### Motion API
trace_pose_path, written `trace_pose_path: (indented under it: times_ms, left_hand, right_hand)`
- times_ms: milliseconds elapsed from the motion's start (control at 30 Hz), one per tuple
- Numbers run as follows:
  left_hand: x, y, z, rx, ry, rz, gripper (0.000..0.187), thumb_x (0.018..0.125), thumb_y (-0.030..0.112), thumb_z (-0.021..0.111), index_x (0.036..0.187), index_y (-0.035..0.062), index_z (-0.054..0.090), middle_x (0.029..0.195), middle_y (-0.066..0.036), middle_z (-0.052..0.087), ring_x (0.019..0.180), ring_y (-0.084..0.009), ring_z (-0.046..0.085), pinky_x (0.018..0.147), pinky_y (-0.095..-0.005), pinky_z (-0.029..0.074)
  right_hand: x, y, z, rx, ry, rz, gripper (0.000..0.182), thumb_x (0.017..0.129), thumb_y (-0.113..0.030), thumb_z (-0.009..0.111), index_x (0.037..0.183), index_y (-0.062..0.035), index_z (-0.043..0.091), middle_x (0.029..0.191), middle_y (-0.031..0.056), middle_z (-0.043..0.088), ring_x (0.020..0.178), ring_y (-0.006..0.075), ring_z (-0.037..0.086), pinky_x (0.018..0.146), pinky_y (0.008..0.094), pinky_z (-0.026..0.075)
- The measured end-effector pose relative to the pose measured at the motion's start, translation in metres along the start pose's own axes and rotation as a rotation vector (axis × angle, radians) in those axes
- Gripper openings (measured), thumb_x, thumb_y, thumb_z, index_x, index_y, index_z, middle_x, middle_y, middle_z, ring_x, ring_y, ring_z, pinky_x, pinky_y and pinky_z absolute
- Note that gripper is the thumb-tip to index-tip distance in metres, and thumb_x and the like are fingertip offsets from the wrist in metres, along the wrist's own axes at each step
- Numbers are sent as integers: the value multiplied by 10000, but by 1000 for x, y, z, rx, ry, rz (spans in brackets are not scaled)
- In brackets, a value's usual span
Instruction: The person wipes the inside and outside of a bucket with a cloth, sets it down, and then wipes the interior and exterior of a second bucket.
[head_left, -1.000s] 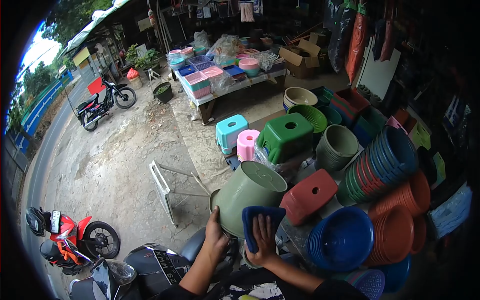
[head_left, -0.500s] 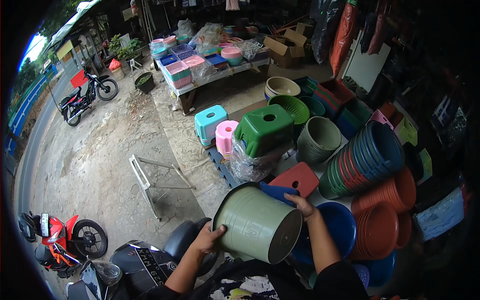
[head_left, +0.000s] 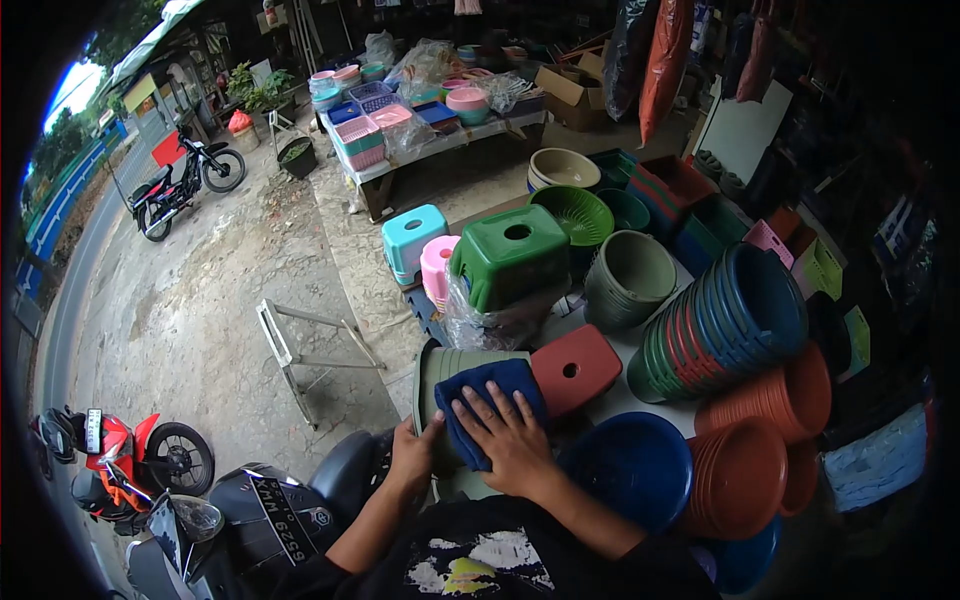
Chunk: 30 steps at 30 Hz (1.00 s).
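A grey-green pot is in front of my body, its rim toward the left. My left hand grips the pot at its near left side, thumb up along the wall. Spread out flat, my right hand presses a folded dark blue cloth against the pot's side. Part of the pot is hidden under the cloth and my hands. A red stool lies just beyond the pot on the right, and a blue basin is to the right of my right hand.
Stacked buckets and orange pots stand on the right. Ahead are a green stool and a grey-green pot stack. A metal stand and a black motorcycle are on the left.
The pot has turned so its base no longer faces right. My right hand has moved left with the cloth, from the pot's far edge onto its side, and its fingers are now spread.
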<state>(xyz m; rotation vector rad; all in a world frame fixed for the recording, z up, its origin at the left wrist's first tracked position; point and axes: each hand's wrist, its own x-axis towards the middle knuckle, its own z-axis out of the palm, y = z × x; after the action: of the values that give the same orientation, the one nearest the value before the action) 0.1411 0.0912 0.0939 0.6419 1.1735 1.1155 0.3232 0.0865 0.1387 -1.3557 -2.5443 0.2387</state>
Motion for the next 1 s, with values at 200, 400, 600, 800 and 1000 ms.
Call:
trace_pose_path:
  times_ms: [200,400,600,800,1000]
  left_hand:
    - [22,-5,-13,-426,15,-139,441,965,336,579,1262,15,524,1168,-155,626,1035,-286,624,909,-471,500]
    - [31,-8,-30,-559,-94,-258,492,983,390,520,1302,16,490,1205,-166,607,1069,-313,614,934,-499,497]
    - [15,-18,-15,-323,-77,-113,437,979,339,550,1261,8,504,1169,-154,618,1017,-298,630,903,-469,514]
    - [19,-34,-9,-216,-130,-60,459,959,330,593,1263,1,496,1153,-154,619,1038,-290,620,914,-483,499]
    - [18,-22,-6,-176,16,9,476,949,351,604,1261,3,513,1176,-163,617,1080,-291,609,930,-447,492]
  right_hand:
    - [-51,23,85,-127,344,3,871,699,-374,669,1488,-179,356,1572,106,245,1455,364,165,1152,569,76]
    - [-45,61,46,686,604,302,607,921,-239,507,1459,-12,341,1510,247,301,1407,386,292,1129,493,237]
    - [-27,96,9,849,459,467,587,990,-279,482,1434,68,320,1490,287,315,1412,376,289,1147,420,240]
    - [-13,68,16,651,526,266,624,987,-324,505,1453,43,311,1531,254,251,1444,356,216,1166,428,184]
    - [-50,49,13,1259,264,172,597,1009,-366,476,1444,21,345,1523,154,323,1412,234,292,1143,372,228]
